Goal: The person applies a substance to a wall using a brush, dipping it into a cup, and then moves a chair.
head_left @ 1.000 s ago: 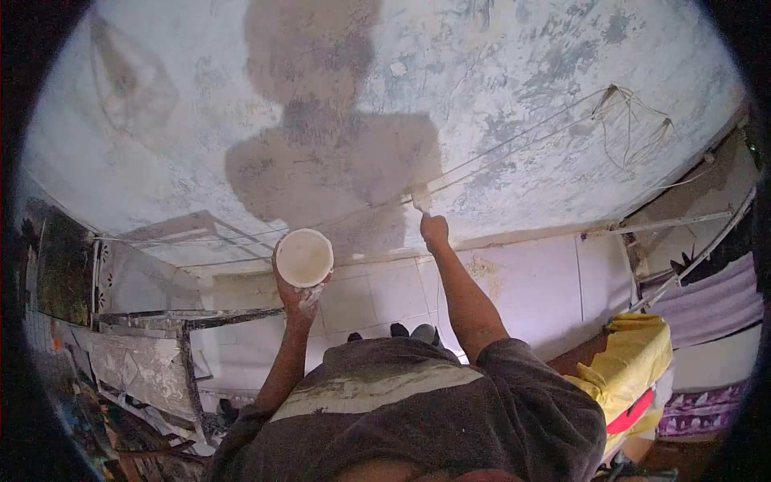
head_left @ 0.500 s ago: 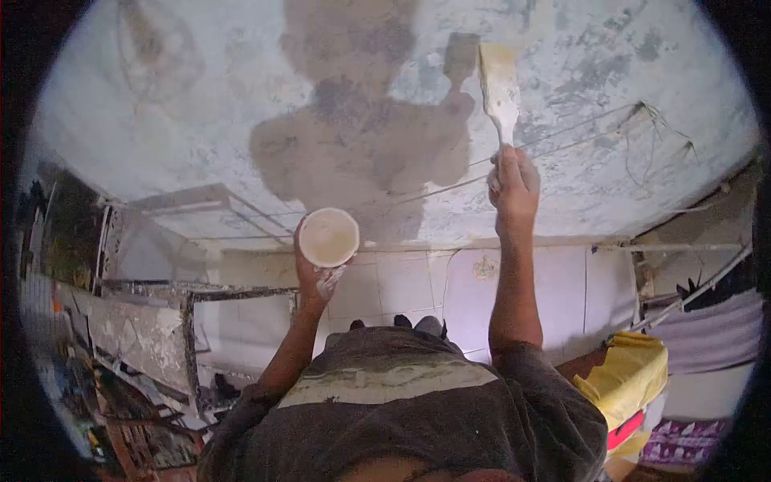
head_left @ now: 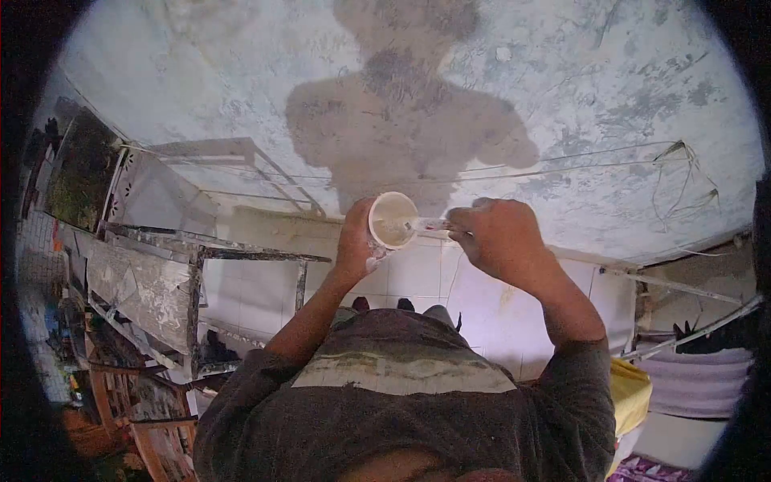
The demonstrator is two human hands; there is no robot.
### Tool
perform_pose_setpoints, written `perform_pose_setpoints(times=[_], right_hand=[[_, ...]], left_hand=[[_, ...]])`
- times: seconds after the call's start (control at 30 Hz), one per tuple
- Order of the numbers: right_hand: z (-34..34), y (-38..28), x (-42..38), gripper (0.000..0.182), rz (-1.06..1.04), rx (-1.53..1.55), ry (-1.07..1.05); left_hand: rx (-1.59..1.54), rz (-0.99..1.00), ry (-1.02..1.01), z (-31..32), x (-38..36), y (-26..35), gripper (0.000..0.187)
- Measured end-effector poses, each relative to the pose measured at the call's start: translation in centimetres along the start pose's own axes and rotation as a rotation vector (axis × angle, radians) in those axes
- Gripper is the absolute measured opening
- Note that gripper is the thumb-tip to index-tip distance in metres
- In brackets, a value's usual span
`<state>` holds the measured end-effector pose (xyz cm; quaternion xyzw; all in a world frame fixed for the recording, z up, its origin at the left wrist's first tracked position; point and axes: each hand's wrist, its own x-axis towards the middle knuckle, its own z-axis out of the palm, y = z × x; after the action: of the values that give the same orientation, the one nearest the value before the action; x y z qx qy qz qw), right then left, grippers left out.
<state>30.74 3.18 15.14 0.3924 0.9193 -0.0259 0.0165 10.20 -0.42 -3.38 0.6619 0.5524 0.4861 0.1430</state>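
My left hand (head_left: 356, 245) is wrapped round a white round cup (head_left: 393, 220) with pale contents, held upright with its mouth toward me. White smears mark the fingers. To the right, my right hand (head_left: 499, 235) grips the handle of a brush (head_left: 430, 225), whose head is down inside the cup, so its bristles are hidden. Both hands are in front of my chest, near the foot of a patchy white and grey wall (head_left: 610, 88) on which my shadow falls.
A paint-spattered frame (head_left: 195, 305) stands at the left, with wooden chair-like pieces (head_left: 152, 442) below it. Strings (head_left: 562, 170) run across the wall. At the right are a yellow cloth (head_left: 629, 398), a purple cloth (head_left: 691, 381) and a pale bar (head_left: 699, 325).
My right hand has come down from the wall and brought the brush into the cup. The cup in my left hand has shifted right and slightly up in the view, which has also moved.
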Motion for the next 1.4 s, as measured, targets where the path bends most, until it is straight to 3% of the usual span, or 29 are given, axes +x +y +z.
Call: perform_pose_setpoints(times=[0.13, 0.37, 0.5, 0.7, 0.87, 1.13, 1.2, 1.33, 1.4], right_hand=[[2.2, -2.0, 2.1, 0.012, -0.101, -0.180, -0.009], [3.3, -3.9, 4.3, 0.010, -0.247, -0.159, -0.136], [2.2, -3.7, 5.0, 0.011, -0.159, -0.134, -0.187], [2.6, -3.1, 5.9, 0.018, -0.084, -0.072, -0.190], [1.0, -0.4, 5.9, 0.025, 0.044, 0.282, -0.173], [-0.3, 2.0, 4.0, 0.032, 0.149, 0.506, -0.124], [0.0, 2.7, 3.5, 0.033, 0.174, 0.578, -0.129], [3.5, 3.7, 1.7, 0.033, 0.304, 0.753, -0.094], [6.6, 3.8, 0.6, 0.024, 0.439, 1.053, -0.092]], left_hand=[[0.015, 0.008, -0.060, 0.2, 0.0, 0.2, 0.072], [0.006, 0.073, -0.006, 0.6, -0.4, -0.3, 0.069], [0.041, 0.120, 0.028, -0.2, -0.3, 0.3, 0.069], [-0.083, 0.026, -0.030, 0.1, -0.6, -1.0, 0.073], [-0.114, 0.004, 0.028, 0.1, -0.8, -2.3, 0.077], [-0.143, -0.028, 0.081, 0.1, -0.5, -3.6, 0.090], [-0.221, -0.178, 0.056, -0.2, -0.3, -2.9, 0.093], [-0.237, -0.127, 0.072, 0.7, -0.2, -3.7, 0.093], [-0.240, -0.109, 0.063, 1.1, -0.3, -4.0, 0.090]])
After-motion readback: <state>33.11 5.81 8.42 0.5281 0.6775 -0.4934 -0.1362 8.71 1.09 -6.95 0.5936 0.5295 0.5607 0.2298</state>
